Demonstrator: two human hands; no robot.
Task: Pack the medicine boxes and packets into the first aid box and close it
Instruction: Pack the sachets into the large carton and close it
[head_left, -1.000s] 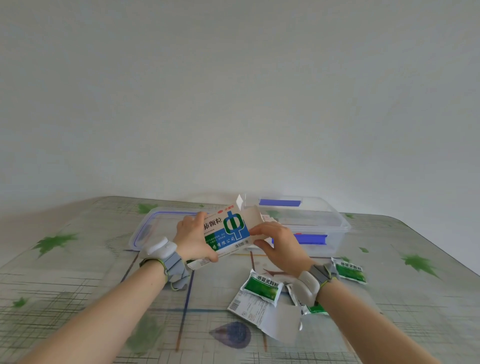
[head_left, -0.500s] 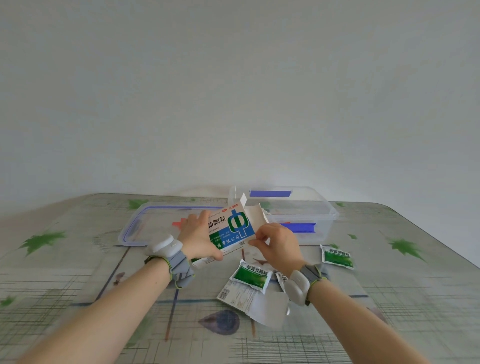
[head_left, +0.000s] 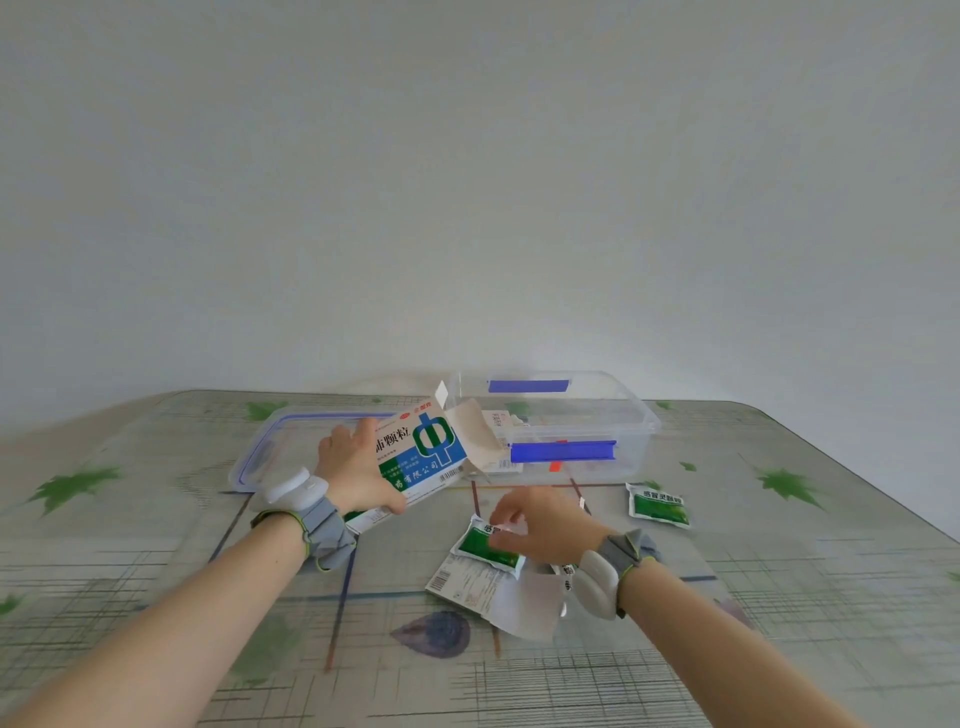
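My left hand (head_left: 353, 467) grips a white, blue and green medicine box (head_left: 421, 452) by its left end and holds it tilted above the table, its end flap open. My right hand (head_left: 545, 525) is below it, fingers loosely curled over the top corner of a green packet (head_left: 480, 545) that lies on a printed leaflet (head_left: 498, 597). Whether the fingers touch the packet is blurred. A second green packet (head_left: 657, 505) lies to the right. The clear first aid box (head_left: 639, 431) with blue clips stands open behind, with some items inside.
The box's clear lid (head_left: 260, 457) with a blue seal lies flat to the left of the box, behind my left hand. Another packet (head_left: 566, 571) is mostly hidden under my right wrist. The leaf-patterned table ends at the right and far edges, by a white wall.
My right hand has let go of the medicine box's flap and dropped down to the green packet. My left hand still holds the box, now a little lower and further left.
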